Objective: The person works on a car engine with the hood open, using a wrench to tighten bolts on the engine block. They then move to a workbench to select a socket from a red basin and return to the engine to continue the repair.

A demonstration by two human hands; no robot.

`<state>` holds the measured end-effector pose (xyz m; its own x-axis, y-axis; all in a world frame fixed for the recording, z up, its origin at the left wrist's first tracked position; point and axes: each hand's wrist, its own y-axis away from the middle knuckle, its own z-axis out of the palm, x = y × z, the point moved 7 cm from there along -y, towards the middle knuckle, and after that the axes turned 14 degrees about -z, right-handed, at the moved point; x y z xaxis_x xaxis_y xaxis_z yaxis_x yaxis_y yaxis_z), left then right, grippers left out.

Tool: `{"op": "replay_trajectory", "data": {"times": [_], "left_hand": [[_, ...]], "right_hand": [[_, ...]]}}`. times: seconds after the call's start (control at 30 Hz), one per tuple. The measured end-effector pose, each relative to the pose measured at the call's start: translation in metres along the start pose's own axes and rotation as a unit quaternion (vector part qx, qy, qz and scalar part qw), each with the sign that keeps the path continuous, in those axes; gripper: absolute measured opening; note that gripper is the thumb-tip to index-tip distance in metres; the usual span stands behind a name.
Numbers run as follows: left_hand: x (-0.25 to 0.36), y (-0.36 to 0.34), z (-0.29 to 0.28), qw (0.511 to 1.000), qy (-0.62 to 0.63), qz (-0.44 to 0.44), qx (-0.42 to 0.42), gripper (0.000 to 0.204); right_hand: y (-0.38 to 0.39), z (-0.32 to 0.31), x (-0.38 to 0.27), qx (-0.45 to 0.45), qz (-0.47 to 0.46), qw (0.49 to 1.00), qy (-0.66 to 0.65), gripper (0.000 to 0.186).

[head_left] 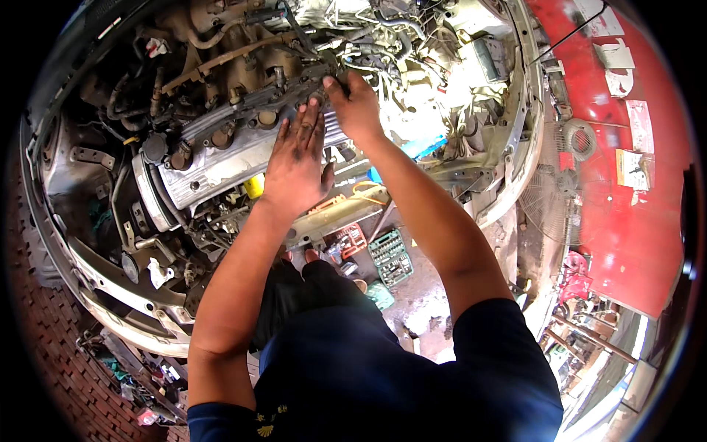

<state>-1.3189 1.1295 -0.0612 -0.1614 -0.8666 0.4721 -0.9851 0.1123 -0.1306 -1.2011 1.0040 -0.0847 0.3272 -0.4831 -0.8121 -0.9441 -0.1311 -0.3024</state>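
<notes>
Your left hand [294, 162] is lying flat on the silver engine cover [224, 163], upper left, right hand [359, 110] half-curled near its end (can't tell if gripping), brick paving [44, 339] lower left, red panel [607, 214] far right.

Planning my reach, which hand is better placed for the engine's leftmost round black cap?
Likely your left hand: over the valve cover, nearer the cap; your right hand is farther right.

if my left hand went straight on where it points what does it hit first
Your left hand would likely first meet the dark engine parts just ahead, close by the right hand; depth is unclear.
</notes>
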Motion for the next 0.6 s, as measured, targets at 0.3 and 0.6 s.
{"op": "replay_trajectory", "data": {"times": [0.3,0.6], "left_hand": [[-0.005,0.084,0.001,0.994,0.088,-0.054,-0.034,0.071],[-0.023,0.201,-0.010,0.954,0.175,-0.177,-0.168,0.067]], "right_hand": [[-0.024,-0.012,0.001,-0.251,0.085,0.964,-0.004,0.048],[-0.015,-0.004,-0.006,-0.245,0.083,0.964,0.057,0.054]]}}
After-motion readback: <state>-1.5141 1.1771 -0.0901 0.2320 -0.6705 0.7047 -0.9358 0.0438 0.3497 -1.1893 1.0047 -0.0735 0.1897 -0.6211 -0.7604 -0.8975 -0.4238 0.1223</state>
